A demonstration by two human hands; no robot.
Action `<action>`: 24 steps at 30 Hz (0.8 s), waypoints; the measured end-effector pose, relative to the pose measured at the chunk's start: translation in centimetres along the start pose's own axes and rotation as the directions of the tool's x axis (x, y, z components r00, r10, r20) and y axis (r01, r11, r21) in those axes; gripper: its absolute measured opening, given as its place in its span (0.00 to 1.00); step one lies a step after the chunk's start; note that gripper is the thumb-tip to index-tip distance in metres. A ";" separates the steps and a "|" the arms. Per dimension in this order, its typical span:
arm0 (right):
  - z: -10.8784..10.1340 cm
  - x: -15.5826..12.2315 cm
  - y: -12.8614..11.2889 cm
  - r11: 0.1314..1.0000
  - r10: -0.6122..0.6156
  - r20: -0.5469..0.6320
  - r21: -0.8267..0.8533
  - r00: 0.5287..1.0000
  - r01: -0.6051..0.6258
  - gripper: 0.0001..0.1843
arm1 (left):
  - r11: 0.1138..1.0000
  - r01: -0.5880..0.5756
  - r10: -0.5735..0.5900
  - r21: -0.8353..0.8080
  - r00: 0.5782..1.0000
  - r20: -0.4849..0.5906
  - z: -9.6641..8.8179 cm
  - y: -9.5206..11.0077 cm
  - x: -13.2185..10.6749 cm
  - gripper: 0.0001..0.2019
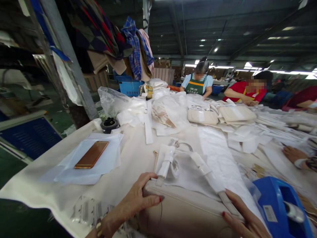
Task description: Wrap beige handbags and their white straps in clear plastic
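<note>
A cream handbag (190, 210) is at the near edge of the table, its top seam facing up. My left hand (138, 196) grips the bag's upper left corner, thumb on the near side and fingers over the top. At the right end, my right hand (244, 216) holds the bag beside the strap's base, with thumb and forefinger on either side of the strap end. The bag's strap (204, 168) lies away from me, partly wrapped in white padding. White wrapping (167, 162) also covers a piece near the strap's left end. The bag's lower part is cut off by the frame.
A phone (91, 154) rests on white sheets at left, near a black tape roll (109, 125). Packets (86, 210) lie left of the bag; a blue plastic holder (279, 205) stands right. Wrapped bags (236, 113) are piled farther back. A co-worker's hand (293, 155) is at right.
</note>
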State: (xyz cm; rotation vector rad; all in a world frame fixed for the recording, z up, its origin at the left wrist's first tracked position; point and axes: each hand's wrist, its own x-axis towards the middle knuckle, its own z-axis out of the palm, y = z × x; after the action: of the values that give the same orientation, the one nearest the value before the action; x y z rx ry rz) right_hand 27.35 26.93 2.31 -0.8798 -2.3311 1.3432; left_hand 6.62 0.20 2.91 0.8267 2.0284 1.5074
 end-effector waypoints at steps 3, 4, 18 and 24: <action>0.1 -0.2 -2.1 0.995 0.045 0.010 0.090 0.999 -0.046 0.31 | 0.975 0.084 -0.083 -0.208 0.996 0.014 0.6 -0.2 0.1 0.33; 0.1 -0.3 -2.6 0.991 0.033 0.026 0.130 0.999 -0.036 0.29 | 0.958 0.113 -0.112 -0.265 0.994 0.020 0.8 -0.4 0.1 0.33; 2.1 0.4 -1.8 0.965 0.071 0.061 0.250 0.996 -0.084 0.21 | 0.925 0.261 -0.300 -0.276 0.948 -0.109 1.4 -0.5 0.6 0.23; 3.1 1.9 -1.5 0.971 0.158 0.050 0.171 0.986 -0.165 0.23 | 0.905 0.251 -0.329 -0.344 0.926 -0.187 2.3 -1.1 0.7 0.19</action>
State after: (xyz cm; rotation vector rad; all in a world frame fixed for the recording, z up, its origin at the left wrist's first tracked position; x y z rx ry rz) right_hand 23.71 25.56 1.93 -1.0152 -2.1656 1.6134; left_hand 7.57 2.01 1.18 0.2063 1.8951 1.7544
